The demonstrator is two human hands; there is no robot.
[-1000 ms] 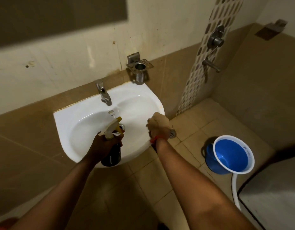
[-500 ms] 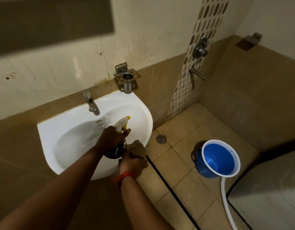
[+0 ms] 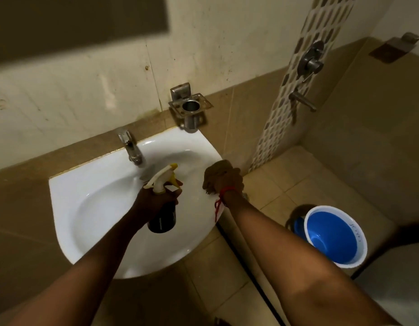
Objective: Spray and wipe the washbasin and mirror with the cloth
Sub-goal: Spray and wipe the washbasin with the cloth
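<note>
Moved since half a second back: right hand (image 3: 223,177), from just beside the bottle at the basin's front edge out to the right rim. Left hand (image 3: 156,198) about where it was, over the bowl.

Washbasin (image 3: 91,208): white, wall-hung, tap (image 3: 131,147) at back edge. Mirror (image 3: 79,27): on wall above, upper left of view, dark, blurred.

Spray bottle (image 3: 162,217): dark body, white and yellow trigger head. Gripped in left hand, fingers wrapped round neck. Long axis roughly upright, tilted a little; nozzle toward tap and back of bowl. Finger on trigger or not: cannot tell.

Cloth (image 3: 209,190): barely visible, pale scrap under clenched right fingers, pressed on right rim. Red thread at that wrist.

Judgement: step in hand is wiping the rim; bowl not yet visibly wiped, mirror not started. Key relation: bowl lies left of and below the cloth hand, so the right hand is nearer for a sweep inward; bottle stands in that path, just left of it.

Blue bucket (image 3: 333,236) on floor, right, well apart.
</note>
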